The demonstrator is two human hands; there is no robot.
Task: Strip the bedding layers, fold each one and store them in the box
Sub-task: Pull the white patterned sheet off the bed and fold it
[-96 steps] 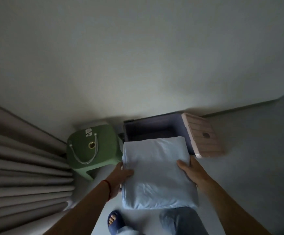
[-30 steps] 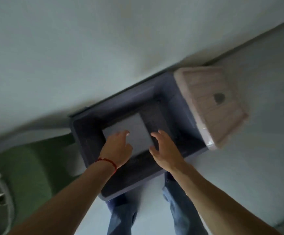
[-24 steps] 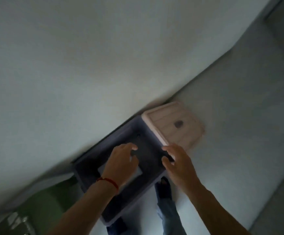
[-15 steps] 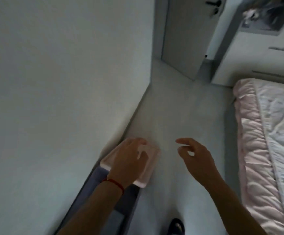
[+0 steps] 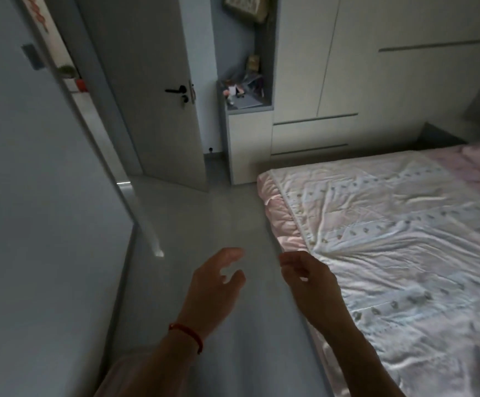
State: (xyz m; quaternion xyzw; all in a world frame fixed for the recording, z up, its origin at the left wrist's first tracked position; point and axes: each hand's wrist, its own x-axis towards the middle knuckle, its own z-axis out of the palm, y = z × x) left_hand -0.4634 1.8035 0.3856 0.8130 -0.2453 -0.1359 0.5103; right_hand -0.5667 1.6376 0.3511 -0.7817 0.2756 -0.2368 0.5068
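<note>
The bed (image 5: pixel 390 239) fills the right side, covered by a rumpled white quilted layer with small printed marks over a pink layer (image 5: pixel 278 224) that shows at its near edge. My left hand (image 5: pixel 213 287), with a red string on the wrist, hovers over the grey floor, fingers loosely spread and holding nothing. My right hand (image 5: pixel 310 282) hangs beside the bed's near edge, fingers loosely curled, also holding nothing. The storage box is out of view.
A wall (image 5: pixel 32 196) runs along the left. An open grey door (image 5: pixel 158 96) with a black handle stands ahead. A white cabinet (image 5: pixel 250 144) and wardrobe (image 5: pixel 390 67) line the back wall. A strip of floor (image 5: pixel 198 224) lies between wall and bed.
The folded light blue sheet went into the box and both hands let go. The view then swung right, away from the box, to the door and the bed.
</note>
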